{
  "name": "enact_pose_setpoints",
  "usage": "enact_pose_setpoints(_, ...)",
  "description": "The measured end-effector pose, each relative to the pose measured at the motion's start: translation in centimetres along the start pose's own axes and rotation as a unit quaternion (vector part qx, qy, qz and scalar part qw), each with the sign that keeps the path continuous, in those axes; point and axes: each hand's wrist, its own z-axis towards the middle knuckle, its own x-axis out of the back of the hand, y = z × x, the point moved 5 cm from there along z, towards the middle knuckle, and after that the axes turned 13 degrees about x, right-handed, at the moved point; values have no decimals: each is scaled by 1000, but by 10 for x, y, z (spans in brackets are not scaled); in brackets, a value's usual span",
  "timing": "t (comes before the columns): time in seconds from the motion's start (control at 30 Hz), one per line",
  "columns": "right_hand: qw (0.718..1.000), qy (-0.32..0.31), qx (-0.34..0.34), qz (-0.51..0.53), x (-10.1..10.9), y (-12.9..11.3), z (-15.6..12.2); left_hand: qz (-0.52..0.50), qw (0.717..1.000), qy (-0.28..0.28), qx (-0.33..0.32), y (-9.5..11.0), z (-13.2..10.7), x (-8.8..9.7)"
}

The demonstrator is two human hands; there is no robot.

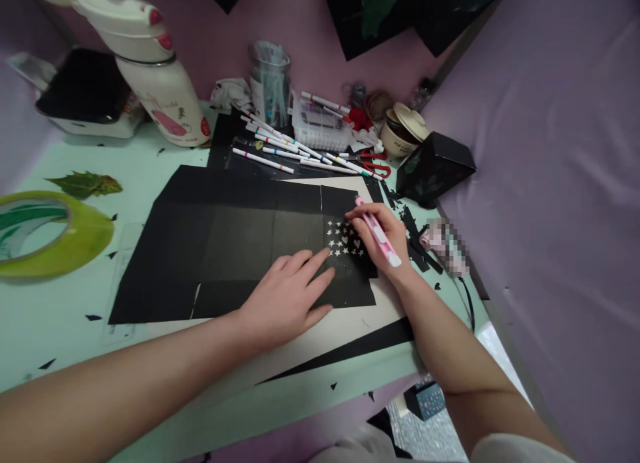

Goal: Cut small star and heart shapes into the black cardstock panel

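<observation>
A black sheet of card (240,230) with fold lines and cut edges lies flat across the table. Small star and heart shapes (345,240) show white near its right end. My left hand (290,290) rests flat on the card with fingers spread, the fingertips just left of the shapes. My right hand (385,233) is closed round a pink craft knife (379,233), held like a pen over the card's right end. The fingers hide part of the shapes. Under the black card, a white sheet (345,326) sticks out along the front and back.
Behind the card lie several white markers (280,143), red-handled scissors (375,166) and a clear plastic box (320,126). A white bottle (165,96) and yellow-green tape roll (90,240) stand at left. On the right are a black box (437,166) and black paper scraps (423,253).
</observation>
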Motion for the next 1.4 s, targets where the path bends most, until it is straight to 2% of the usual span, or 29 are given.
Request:
enact_pose_setpoints(0.1,998,-55,-21,38,-11,6,-3,-3,1000,-29,2,0,1,0)
enact_pose_setpoints(0.2,996,-55,-33,55,-14,11,-5,-52,995,-43,-69,8,-1,2)
enact_pose_setpoints(0.27,995,-41,-47,80,-14,13,-5,-70,993,-31,-92,11,-3,4)
enact_pose_setpoints(0.37,992,-28,-73,101,-12,13,-5,-53,997,13,-62,7,-2,5)
enact_pose_setpoints(0.43,994,-30,-73,79,-9,10,-3,-36,998,30,-36,3,-1,4)
enact_pose_setpoints(0.53,997,-24,-61,41,0,1,-1,-24,999,25,-31,1,0,1)
enact_pose_setpoints(0.6,996,-26,-81,42,4,-5,-6,-19,999,21,-36,1,1,0)
enact_pose_setpoints(0.7,991,-44,-121,41,8,-14,-23,-16,999,22,-37,1,2,1)
enact_pose_setpoints(0.77,990,-26,-134,32,9,-19,-37,-18,999,21,-35,1,2,2)
enact_pose_setpoints(0.93,991,-30,-131,20,-4,-25,-60,-27,999,11,-31,1,1,2)
enact_pose_setpoints(1.07,993,-49,-100,32,-13,-27,-61,-27,999,8,-28,1,1,1)
enact_pose_setpoints(1.4,989,-56,-129,42,-15,-20,-63,-25,999,8,-27,0,1,-2)
